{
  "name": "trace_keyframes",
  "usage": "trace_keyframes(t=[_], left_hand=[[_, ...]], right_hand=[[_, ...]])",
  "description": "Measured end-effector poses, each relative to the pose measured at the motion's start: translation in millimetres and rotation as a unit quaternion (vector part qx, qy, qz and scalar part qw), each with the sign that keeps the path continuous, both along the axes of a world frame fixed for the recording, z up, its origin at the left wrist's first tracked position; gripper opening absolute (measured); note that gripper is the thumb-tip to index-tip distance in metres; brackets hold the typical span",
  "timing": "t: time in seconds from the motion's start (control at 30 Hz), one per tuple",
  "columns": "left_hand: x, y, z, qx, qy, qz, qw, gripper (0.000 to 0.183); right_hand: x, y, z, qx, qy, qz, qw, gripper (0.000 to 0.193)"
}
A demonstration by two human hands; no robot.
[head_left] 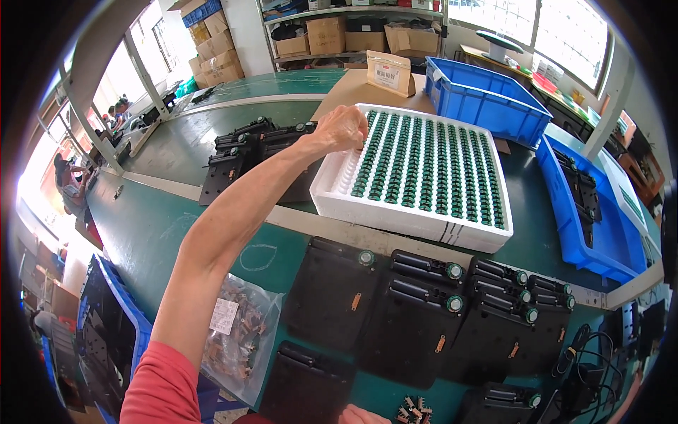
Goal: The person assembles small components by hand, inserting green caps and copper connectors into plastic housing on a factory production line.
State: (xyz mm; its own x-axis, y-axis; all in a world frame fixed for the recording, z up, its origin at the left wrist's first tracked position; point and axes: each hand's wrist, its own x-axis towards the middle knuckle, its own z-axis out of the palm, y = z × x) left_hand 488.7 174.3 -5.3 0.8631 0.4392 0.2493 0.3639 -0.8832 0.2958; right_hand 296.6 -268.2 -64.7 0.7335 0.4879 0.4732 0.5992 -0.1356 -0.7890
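Observation:
My left hand (343,128) reaches across to the far left corner of a white foam tray (409,225). Its fingers are curled and pressed together over the tray; whatever they hold is hidden. Rows of small round green parts (413,162) stand in the tray's slots, and a strip of slots along the left side is bare. At the lower edge, part of my right hand (361,415) shows beside a black plastic panel (305,385); its fingers are mostly out of view. More black panels (409,321) lie ahead, several with a round green part and a copper-coloured strip on them.
A clear bag (244,339) of small copper-coloured parts lies under my left forearm. Small loose parts (414,410) are heaped near the front. Blue crates (487,102) stand at the back right, a brown pouch (390,73) behind the tray, and black cables (590,357) at the right.

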Motion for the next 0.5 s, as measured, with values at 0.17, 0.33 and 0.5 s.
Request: trace_keyframes(t=[0.17, 0.33, 0.5], left_hand=[[-1.4, 14.0, -3.4, -0.027, -0.009, -0.046, 0.999, 0.015], [-1.6, 9.0, -3.9, -0.006, -0.030, -0.038, 0.999, 0.015], [0.8, 22.3, 11.1, -0.083, 0.001, -0.070, 0.994, 0.014]], right_hand=[[0.2, 0.6, -1.1, -0.003, 0.008, 0.001, 1.000, 0.018], [1.5, 3.9, 3.3, 0.011, 0.016, -0.006, 1.000, 0.018], [1.3, 0.2, 0.5, 0.000, 0.017, 0.000, 1.000, 0.018]])
